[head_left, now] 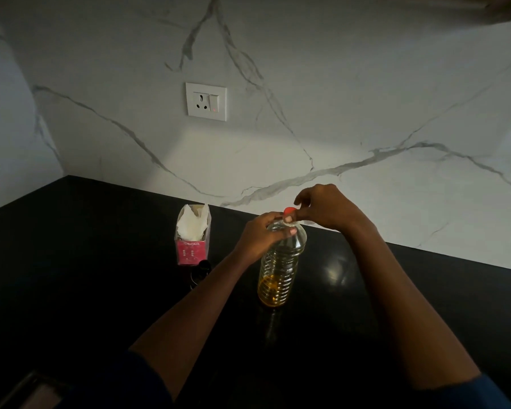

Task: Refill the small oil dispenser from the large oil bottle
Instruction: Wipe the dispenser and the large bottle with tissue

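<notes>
We see the large oil bottle [279, 267] standing upright on the black counter [101, 276], oil only in its bottom part. Our left hand [261, 236] wraps its grip around the bottle's shoulder; our right hand [326, 206] pinches the red cap [289, 210]. A pink tissue box [191, 237] stands to the left, a dark object we cannot identify just beside it.
</notes>
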Available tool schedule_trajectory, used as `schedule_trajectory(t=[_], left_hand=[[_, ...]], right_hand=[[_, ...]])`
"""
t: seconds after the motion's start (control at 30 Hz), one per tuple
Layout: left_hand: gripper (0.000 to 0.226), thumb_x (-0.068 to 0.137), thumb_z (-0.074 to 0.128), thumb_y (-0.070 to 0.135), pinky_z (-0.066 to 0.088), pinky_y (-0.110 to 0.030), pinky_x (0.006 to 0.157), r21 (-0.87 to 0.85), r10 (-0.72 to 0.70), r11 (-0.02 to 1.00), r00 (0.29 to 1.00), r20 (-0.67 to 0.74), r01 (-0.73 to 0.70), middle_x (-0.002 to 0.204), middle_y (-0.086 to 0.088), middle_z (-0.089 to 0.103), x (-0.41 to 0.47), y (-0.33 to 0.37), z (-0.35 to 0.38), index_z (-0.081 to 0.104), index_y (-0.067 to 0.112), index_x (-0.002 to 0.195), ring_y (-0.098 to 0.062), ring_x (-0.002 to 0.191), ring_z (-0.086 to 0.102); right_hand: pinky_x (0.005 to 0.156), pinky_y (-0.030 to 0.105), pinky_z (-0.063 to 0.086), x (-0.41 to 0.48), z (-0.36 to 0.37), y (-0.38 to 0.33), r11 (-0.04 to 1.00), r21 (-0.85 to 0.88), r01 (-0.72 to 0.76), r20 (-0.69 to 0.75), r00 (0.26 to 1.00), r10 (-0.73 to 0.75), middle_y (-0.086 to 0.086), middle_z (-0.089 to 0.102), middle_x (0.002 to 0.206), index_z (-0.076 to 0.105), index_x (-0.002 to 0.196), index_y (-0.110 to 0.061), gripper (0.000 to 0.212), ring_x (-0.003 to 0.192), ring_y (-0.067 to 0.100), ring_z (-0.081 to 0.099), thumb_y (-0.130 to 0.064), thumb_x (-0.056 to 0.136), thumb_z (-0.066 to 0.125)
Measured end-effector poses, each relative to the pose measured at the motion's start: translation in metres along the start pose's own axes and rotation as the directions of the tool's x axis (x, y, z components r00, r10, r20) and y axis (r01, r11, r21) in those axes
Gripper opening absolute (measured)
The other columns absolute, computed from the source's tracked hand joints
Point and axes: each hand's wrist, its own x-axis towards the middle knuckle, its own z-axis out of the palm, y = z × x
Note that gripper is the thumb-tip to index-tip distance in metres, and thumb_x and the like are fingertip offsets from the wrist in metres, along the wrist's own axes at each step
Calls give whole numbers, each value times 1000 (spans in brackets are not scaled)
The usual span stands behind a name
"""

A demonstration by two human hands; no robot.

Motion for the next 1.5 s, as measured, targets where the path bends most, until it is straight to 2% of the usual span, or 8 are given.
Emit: schedule_trajectory(t=[0.17, 0.33, 0.53, 0.8, 1.0, 1.2, 1.37, 1.5], left_hand=[[44, 81, 69, 32, 48, -26, 82, -10, -3, 1000, 1000, 4, 3, 116, -4, 64, -1, 0, 1, 58, 15, 120, -18, 107, 60], [47, 82, 67, 32, 45, -27, 85, 6, -14, 1000, 1000, -3, 14, 122, -4, 61, -2, 2, 1, 55, 16, 124, -19, 112, 57], [43, 82, 68, 28, 44, -20, 79, -27, 20, 999, 1000, 7, -20, 118, -3, 63, -6, 2, 0, 57, 16, 122, -14, 105, 58], [43, 82, 68, 28, 46, -17, 77, -66, 30, 997, 999, 17, -29, 118, -3, 64, -7, 2, -1, 57, 16, 123, -11, 101, 59], [40, 82, 68, 27, 44, -13, 73, -48, 32, 998, 999, -11, -33, 113, -2, 65, -7, 1, 1, 59, 16, 119, -12, 101, 60], [42, 83, 66, 26, 45, -13, 73, -42, 25, 999, 1000, 0, -25, 114, -2, 64, -6, 1, 1, 56, 14, 122, -12, 100, 60], [38, 86, 64, 24, 42, -14, 74, -9, 41, 999, 999, 5, -41, 113, 0, 63, -7, 3, 0, 56, 15, 121, -12, 102, 58], [35, 88, 61, 22, 42, -22, 83, 27, 51, 998, 999, 2, -51, 115, -4, 64, -8, 3, 1, 56, 14, 122, -10, 101, 57]], right_hand=[[83, 21, 41, 0, 3, 2, 997, 12, 76, -13, 997, -76, 9, 68, 113, 66, 115, -11, 32, 91, 12, 57, -18, 83, 68], [75, 21, 40, 2, 7, 3, 999, 47, -24, -56, 998, 27, 6, 67, 98, 67, 104, -6, 37, 83, 13, 55, -35, 82, 68], [75, 28, 47, -21, 35, 21, 688, 725, -22, -335, 862, 381, 14, 66, 108, 64, 102, -6, 26, 91, 20, 59, -9, 95, 39], [72, 11, 47, -55, 118, -4, 787, 617, -23, -497, 764, 412, 2, 64, 104, 52, 127, -5, 33, 83, 11, 62, -3, 95, 46], [71, 28, 56, -63, 144, -13, 596, 798, -88, -360, 723, 589, -2, 64, 98, 39, 133, -14, 34, 77, 5, 64, -15, 100, 38], [89, 31, 52, -58, 143, -27, 644, 764, -23, -436, 717, 544, 5, 61, 121, 34, 143, -14, 44, 101, 14, 62, -18, 100, 37], [74, 9, 46, -44, 121, -14, 452, 892, 31, -348, 685, 640, -5, 64, 88, 63, 108, -10, 36, 82, -3, 62, -20, 102, 30], [86, 33, 48, -48, 163, -8, 224, 964, -144, -72, 670, 739, 3, 58, 78, 62, 86, -6, 42, 79, 14, 59, -26, 102, 29]])
